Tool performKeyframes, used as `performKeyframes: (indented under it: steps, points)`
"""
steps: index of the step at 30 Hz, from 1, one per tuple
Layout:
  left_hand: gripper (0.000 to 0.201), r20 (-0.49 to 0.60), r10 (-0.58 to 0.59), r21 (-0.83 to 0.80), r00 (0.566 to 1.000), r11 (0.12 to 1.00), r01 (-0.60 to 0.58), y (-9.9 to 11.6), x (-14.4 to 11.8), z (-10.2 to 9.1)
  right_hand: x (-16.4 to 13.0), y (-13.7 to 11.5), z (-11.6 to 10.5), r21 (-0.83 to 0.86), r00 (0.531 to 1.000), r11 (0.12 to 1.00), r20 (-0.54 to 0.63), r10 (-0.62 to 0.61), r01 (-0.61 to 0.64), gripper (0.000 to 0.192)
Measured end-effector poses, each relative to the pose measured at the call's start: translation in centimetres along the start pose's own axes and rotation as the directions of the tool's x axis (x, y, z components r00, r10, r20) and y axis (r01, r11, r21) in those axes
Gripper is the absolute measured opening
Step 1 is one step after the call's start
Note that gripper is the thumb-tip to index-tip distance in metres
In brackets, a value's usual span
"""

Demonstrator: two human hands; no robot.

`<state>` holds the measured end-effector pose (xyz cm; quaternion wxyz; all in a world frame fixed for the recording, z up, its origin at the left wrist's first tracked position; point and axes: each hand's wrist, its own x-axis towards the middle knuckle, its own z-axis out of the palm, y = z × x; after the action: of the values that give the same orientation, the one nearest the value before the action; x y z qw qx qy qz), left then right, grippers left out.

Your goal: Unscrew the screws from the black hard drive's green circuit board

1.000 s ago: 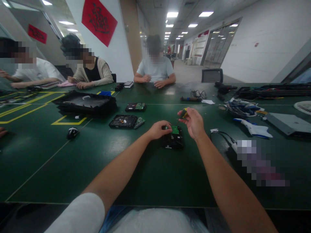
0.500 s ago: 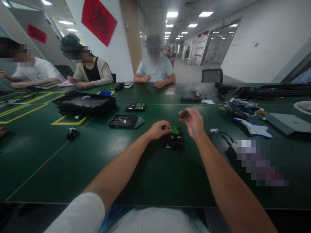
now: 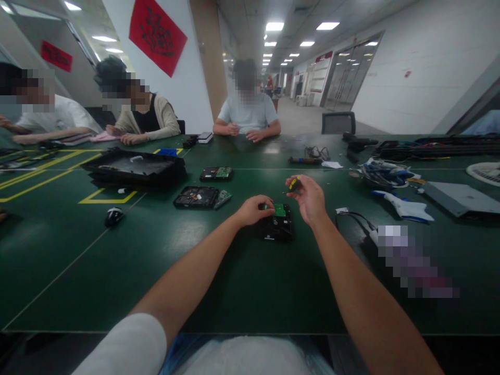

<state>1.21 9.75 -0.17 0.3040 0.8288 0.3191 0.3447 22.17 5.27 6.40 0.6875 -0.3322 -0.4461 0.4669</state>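
Head view: both forearms stretch forward over green bench (image 3: pixel 234 291). Left hand (image 3: pixel 253 209) palm down, fingers curled together on left edge of drive (image 3: pixel 276 224), touching green board (image 3: pixel 279 209). Drive lies mid-bench, just ahead. Right hand (image 3: pixel 308 199) raised above drive's right side, wrist bent, fingers pinched on small yellow-black screwdriver (image 3: pixel 294 183). Cable (image 3: pixel 353 219) near right.

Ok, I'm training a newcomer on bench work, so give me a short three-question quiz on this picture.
1. True or false: the left hand rests on the hard drive.
2. What does the right hand hold: A a mouse, B a screwdriver, C a cable?
3. What colour is the circuit board on the drive?

Key: 1 true; 2 B; 3 green.
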Motion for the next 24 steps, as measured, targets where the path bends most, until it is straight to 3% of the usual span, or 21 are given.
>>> performKeyframes:
  steps: [6, 10, 18, 24]
  points:
    - [0.016, 0.004, -0.018, 0.0, 1.0, 1.0, 0.018, 0.03, 0.0, 0.07, -0.11, -0.28, 0.17, -0.08, 1.0, 0.997, -0.026, 0.001, -0.003, 0.039]
    - [0.017, 0.008, -0.029, 0.015, 1.0, 0.999, 0.029, -0.07, 0.02, 0.1, -0.11, -0.12, 0.18, -0.083, 0.998, 0.996, -0.059, -0.019, 0.014, 0.034]
    - [0.018, 0.008, -0.016, 0.014, 1.0, 1.0, 0.016, -0.19, -0.03, 0.08, -0.15, 0.07, 0.09, 0.028, 0.999, 0.999, 0.009, 0.044, -0.044, 0.04]
    - [0.02, 0.013, -0.025, 0.022, 1.0, 0.999, 0.025, -0.66, 0.05, 0.12, -0.11, 0.01, 0.01, -0.039, 1.0, 0.999, -0.007, 0.02, -0.02, 0.038]
